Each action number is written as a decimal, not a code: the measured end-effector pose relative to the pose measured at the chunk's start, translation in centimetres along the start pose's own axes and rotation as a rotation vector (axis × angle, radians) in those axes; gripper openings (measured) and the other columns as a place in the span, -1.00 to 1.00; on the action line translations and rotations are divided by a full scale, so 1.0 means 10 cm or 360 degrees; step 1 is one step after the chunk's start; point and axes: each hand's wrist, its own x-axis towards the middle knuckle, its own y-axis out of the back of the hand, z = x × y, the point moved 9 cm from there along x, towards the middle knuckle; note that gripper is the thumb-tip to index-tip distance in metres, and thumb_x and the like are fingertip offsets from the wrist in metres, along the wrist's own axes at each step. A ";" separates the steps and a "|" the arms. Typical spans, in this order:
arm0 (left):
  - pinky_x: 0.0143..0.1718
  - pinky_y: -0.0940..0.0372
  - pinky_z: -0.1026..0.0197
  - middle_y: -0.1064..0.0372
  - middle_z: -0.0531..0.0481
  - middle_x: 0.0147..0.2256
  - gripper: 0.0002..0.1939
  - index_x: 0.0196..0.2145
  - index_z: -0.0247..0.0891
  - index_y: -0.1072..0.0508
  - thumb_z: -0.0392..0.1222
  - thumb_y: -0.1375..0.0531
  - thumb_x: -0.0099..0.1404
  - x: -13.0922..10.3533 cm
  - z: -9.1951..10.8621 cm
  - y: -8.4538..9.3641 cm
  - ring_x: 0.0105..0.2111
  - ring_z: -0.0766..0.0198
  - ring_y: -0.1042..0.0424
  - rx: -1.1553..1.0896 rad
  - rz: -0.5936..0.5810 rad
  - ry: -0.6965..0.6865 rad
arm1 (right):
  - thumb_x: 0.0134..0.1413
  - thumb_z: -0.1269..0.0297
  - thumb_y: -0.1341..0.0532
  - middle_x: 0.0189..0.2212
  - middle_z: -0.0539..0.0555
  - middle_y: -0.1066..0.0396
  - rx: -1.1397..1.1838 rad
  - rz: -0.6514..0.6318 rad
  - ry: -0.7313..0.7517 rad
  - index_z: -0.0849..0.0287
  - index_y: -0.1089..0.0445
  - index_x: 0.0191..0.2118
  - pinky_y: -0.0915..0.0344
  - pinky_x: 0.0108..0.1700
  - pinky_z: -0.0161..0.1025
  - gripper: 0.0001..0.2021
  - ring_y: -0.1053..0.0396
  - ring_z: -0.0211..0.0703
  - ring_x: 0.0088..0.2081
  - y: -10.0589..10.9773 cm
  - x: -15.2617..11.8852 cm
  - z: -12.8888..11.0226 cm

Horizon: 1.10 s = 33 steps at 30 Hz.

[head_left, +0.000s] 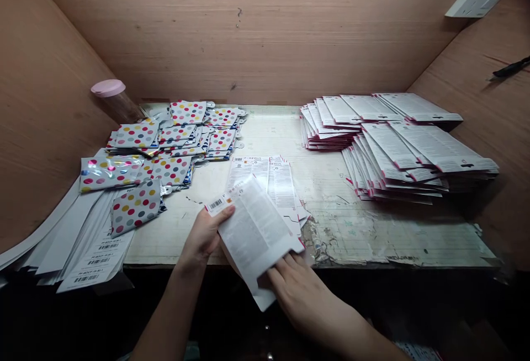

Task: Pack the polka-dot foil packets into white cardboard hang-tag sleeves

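A white printed card sleeve (252,228) with a barcode at one corner is tilted over the table's front edge. My left hand (207,234) is closed on its barcode end, thumb on top. At the near end, an opening shows, and the fingers of my right hand (293,283) reach into it. Those fingers are bent close together; their tips, and anything in them, are hidden by the sleeve. Beneath and behind lie several similar flat printed sleeves (284,190) on the worn white tabletop (269,129).
Polka-dot pouches (171,170) are piled at the left, near a pink-lidded clear container (110,96). Barcode label sheets (93,261) hang over the front left edge. Stacked white sleeves (414,151) stand at the right. Wooden panels (265,35) enclose the table.
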 end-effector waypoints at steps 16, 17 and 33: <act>0.27 0.21 -0.36 -0.02 -0.10 0.31 -0.57 0.17 0.00 -0.32 -0.10 -0.12 0.36 -0.17 -0.33 -0.83 0.34 -0.14 0.20 0.2434 -0.0586 -0.1450 | 0.21 0.38 -0.14 -0.32 0.09 -0.29 0.0375 0.0841 -0.0736 0.17 -0.40 -0.22 -0.31 -0.15 -0.09 -0.90 -0.28 -0.07 -0.23 -0.20 0.11 1.29; 0.27 0.18 -0.34 0.00 -0.10 0.32 -0.56 0.21 0.00 -0.26 -0.10 -0.07 0.38 -0.21 -0.44 -0.82 0.35 -0.12 0.19 0.2517 -0.0682 -0.1442 | 0.22 0.39 -0.12 -0.37 0.07 -0.28 0.0392 0.0782 -0.0628 0.16 -0.42 -0.27 -0.30 -0.16 -0.12 -0.87 -0.28 -0.08 -0.24 -0.20 0.12 1.24; 0.30 0.21 -0.26 0.14 -0.04 0.36 -0.50 0.28 0.03 -0.12 -0.14 -0.02 0.41 -0.22 -0.57 -0.77 0.36 -0.05 0.25 0.2647 -0.0577 -0.1466 | 0.23 0.34 -0.16 -0.41 0.05 -0.29 0.0435 0.0752 -0.0461 0.15 -0.46 -0.33 -0.26 -0.19 -0.12 -0.85 -0.27 -0.12 -0.29 -0.33 0.07 1.17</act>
